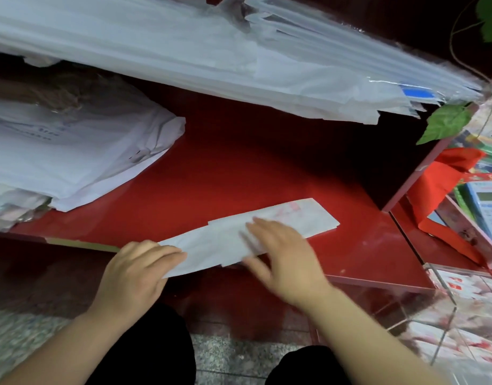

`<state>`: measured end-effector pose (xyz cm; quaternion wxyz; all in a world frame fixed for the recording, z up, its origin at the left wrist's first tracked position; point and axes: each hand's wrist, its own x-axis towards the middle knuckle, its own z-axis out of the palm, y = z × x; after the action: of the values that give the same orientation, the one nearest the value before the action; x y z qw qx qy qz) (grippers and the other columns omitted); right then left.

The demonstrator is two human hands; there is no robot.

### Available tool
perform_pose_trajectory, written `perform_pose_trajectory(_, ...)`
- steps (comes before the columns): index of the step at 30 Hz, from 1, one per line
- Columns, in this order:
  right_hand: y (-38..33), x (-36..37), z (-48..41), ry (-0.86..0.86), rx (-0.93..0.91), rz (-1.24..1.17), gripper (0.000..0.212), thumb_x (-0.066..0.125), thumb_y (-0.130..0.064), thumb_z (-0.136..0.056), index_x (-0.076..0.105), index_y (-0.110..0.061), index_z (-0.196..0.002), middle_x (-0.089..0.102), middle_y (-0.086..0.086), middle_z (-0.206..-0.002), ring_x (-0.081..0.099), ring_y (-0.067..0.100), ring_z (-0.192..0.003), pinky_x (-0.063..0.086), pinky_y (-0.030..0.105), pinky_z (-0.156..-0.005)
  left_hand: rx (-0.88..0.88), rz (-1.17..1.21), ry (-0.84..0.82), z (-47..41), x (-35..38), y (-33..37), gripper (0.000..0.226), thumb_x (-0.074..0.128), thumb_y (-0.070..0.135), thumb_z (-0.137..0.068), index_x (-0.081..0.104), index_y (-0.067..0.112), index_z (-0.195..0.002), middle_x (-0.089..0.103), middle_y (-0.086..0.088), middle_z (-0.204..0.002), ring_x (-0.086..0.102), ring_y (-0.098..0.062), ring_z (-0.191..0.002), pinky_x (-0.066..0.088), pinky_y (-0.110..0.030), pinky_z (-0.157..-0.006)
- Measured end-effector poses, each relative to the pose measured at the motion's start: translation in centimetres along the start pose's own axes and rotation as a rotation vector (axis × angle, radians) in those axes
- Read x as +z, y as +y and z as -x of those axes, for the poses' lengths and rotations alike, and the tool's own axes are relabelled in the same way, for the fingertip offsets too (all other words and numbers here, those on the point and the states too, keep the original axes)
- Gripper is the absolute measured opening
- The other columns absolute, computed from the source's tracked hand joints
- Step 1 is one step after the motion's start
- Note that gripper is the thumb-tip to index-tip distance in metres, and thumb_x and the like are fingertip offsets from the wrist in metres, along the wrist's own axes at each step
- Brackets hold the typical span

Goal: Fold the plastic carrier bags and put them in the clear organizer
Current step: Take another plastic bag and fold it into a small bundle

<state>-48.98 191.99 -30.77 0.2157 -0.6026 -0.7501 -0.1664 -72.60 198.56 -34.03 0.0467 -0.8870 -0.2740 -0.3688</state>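
Note:
A white plastic carrier bag (297, 219) with a faint red print lies folded into a long narrow strip on the red counter (239, 168). My left hand (136, 270) pinches the strip's near left end at the counter's front edge. My right hand (281, 254) rests flat on the strip's middle, fingers spread, blurred by motion. The clear organizer (444, 309) with several compartments stands at the lower right, holding folded bags with red print.
A stack of flat white bags (72, 157) sits at the left. Long bundles of white bags (211, 51) lie across the back. At the right are a red bag (439, 184), a blue calculator (489, 209) and green leaves (444, 123).

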Motion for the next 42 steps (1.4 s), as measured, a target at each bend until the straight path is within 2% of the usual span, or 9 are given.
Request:
perform_pose_trajectory(3, -2.6, 1.5, 2.1, -0.060, -0.059, -0.031, 0.054, 0.066, -0.044, -0.066, 0.053, -0.016, -0.110, 0.067, 0.005, -0.108, 0.065, 0.022, -0.095, 0.052, 0.031, -0.081, 0.067, 0.027, 0.062, -0.4, 0.1, 2.2, 0.030, 0.043, 0.007, -0.070, 0.052, 0.020, -0.096, 0.070, 0.003, -0.074, 0.045, -0.014, -0.076, 0.030, -0.027, -0.065)
perform_pose_trajectory(6, -2.5, 2.4, 3.1, 0.041, 0.043, -0.155, 0.025, 0.050, -0.020, -0.071, 0.046, -0.018, -0.095, 0.068, 0.005, -0.100, 0.063, 0.021, -0.096, 0.049, 0.028, -0.083, 0.136, 0.109, 0.081, -0.1, -0.1, 4.4, 0.028, 0.045, 0.009, -0.073, 0.053, 0.020, -0.096, 0.069, 0.005, -0.073, 0.048, -0.011, -0.080, 0.034, -0.024, -0.073)
perform_pose_trajectory(12, 0.5, 1.2, 5.7, 0.122, 0.239, -0.563, 0.016, 0.044, -0.010, -0.077, 0.045, -0.025, -0.082, 0.066, -0.012, -0.096, 0.055, 0.005, -0.106, 0.026, 0.012, -0.106, 0.070, 0.289, -0.098, 0.4, -1.4, 5.0, 0.041, 0.039, 0.055, -0.092, 0.052, 0.024, -0.115, 0.048, 0.020, -0.122, 0.038, 0.011, -0.122, 0.019, -0.010, -0.107)
perform_pose_trajectory(20, 2.0, -2.1, 8.1, -0.016, 0.559, -0.912, 0.016, 0.047, -0.004, -0.076, 0.045, -0.019, -0.070, 0.065, -0.010, -0.091, 0.056, -0.013, -0.102, 0.026, -0.002, -0.092, 0.123, 0.272, -0.344, -4.0, 2.8, 5.4, 0.043, 0.042, 0.032, -0.082, 0.047, 0.029, -0.124, 0.052, 0.015, -0.124, 0.039, -0.004, -0.122, 0.026, -0.020, -0.107)
perform_pose_trajectory(23, 2.5, -2.5, 8.8, -0.059, 0.571, -0.916, 0.034, 0.042, 0.015, -0.077, 0.046, -0.019, -0.072, 0.064, -0.010, -0.093, 0.052, -0.016, -0.104, 0.029, -0.002, -0.090, 0.231, 0.189, -0.337, -5.4, 4.7, 6.4, 0.043, 0.045, 0.034, -0.075, 0.063, 0.027, -0.114, 0.064, 0.009, -0.116, 0.053, -0.008, -0.112, 0.041, -0.040, -0.090)
perform_pose_trajectory(25, 2.6, -2.5, 9.0, -0.067, 0.576, -0.908, 0.031, 0.040, 0.010, -0.073, 0.047, -0.020, -0.074, 0.063, -0.010, -0.094, 0.051, -0.014, -0.108, 0.031, 0.000, -0.090, 0.232, 0.189, -0.321, -6.1, 5.4, 7.1, 0.037, 0.052, 0.032, -0.069, 0.071, 0.026, -0.100, 0.069, 0.009, -0.106, 0.059, -0.006, -0.103, 0.044, -0.033, -0.087)
perform_pose_trajectory(30, 2.7, -2.8, 9.1, -0.050, 0.603, -0.928, 0.034, 0.056, 0.013, -0.081, 0.050, -0.019, -0.073, 0.065, -0.008, -0.088, 0.055, -0.012, -0.104, 0.042, 0.010, -0.089, -0.054, 0.546, -0.280, -6.6, 6.0, 8.4, 0.022, 0.054, 0.025, -0.069, 0.076, 0.024, -0.075, 0.072, 0.008, -0.084, 0.054, -0.005, -0.095, 0.042, -0.016, -0.078)
perform_pose_trajectory(34, 2.5, -3.6, 8.3, 0.006, 0.718, -0.946, 0.025, 0.062, 0.000, -0.083, 0.054, -0.019, -0.069, 0.063, -0.012, -0.072, 0.058, -0.003, -0.072, 0.046, 0.014, -0.068, -0.461, 0.726, -0.281, -6.1, 6.2, 9.1, 0.029, 0.070, 0.011, -0.078, 0.055, 0.029, -0.060, 0.066, 0.016, -0.076, 0.062, -0.008, -0.089, 0.047, -0.030, -0.084)
perform_pose_trajectory(42, 4.5, -3.6, 3.7, -0.029, 1.020, -0.673, 0.030, 0.050, -0.001, -0.084, 0.046, -0.017, -0.058, 0.046, -0.004, -0.056, 0.037, 0.010, -0.051, 0.033, 0.023, -0.054, -0.479, 0.744, -0.375, -8.9, 6.2, 10.1, 0.016, 0.057, 0.019, -0.085, 0.068, 0.029, -0.081, 0.057, -0.007, -0.065, 0.049, -0.017, -0.065, 0.040, -0.030, -0.068)
